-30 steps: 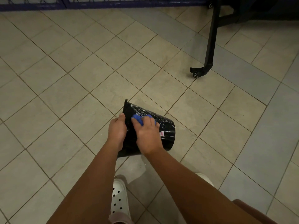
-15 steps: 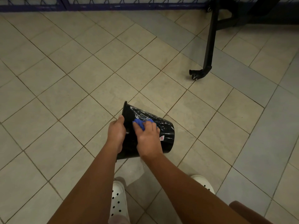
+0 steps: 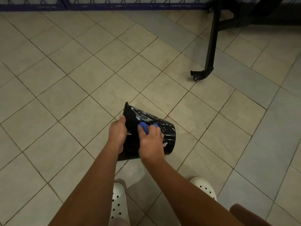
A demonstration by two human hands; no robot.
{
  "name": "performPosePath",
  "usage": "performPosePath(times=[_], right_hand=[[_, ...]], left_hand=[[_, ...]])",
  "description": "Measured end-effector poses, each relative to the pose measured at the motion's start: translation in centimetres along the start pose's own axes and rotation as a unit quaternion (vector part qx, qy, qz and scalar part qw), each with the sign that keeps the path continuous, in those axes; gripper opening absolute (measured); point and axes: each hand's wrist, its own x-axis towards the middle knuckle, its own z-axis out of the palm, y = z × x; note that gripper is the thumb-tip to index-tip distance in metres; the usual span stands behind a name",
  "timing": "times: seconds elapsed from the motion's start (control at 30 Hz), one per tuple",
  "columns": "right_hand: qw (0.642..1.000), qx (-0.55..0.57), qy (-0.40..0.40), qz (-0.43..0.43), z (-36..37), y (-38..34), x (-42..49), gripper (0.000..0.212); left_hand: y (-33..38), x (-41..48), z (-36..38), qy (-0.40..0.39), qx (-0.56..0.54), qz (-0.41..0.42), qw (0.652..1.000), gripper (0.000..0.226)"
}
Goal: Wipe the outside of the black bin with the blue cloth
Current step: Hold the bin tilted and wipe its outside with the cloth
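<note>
Black bin (image 3: pixel 167 136), tilted, gripped at rim by left hand (image 3: pixel 117 133). Right hand (image 3: pixel 150 142) presses bunched blue cloth (image 3: pixel 144 127) on its side. Wiping under way; smears remain above.

Bare forearms (image 3: pixel 91 185) run to the left hand (image 3: pixel 117 131) and right hand (image 3: pixel 150 141); below the hands, white clogs (image 3: pixel 118 203) show round ventilation holes.

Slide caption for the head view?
Left hand grips the tilted black bin while right hand presses blue cloth on its side.
</note>
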Motion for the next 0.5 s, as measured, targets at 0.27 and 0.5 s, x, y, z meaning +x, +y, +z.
performPosePath(times=[0.27,0.5], right_hand=[[0.998,0.042,-0.013,-0.042,-0.2,2.4,0.5,0.063],[0.997,0.068,0.048,0.002,0.3,2.6,-0.8,0.064]], left_hand=[[0.3,0.0,0.1,0.017,0.02,0.049,0.998,0.041],[0.8,-0.6,0.7,0.039,0.076,0.125,0.988,0.043]])
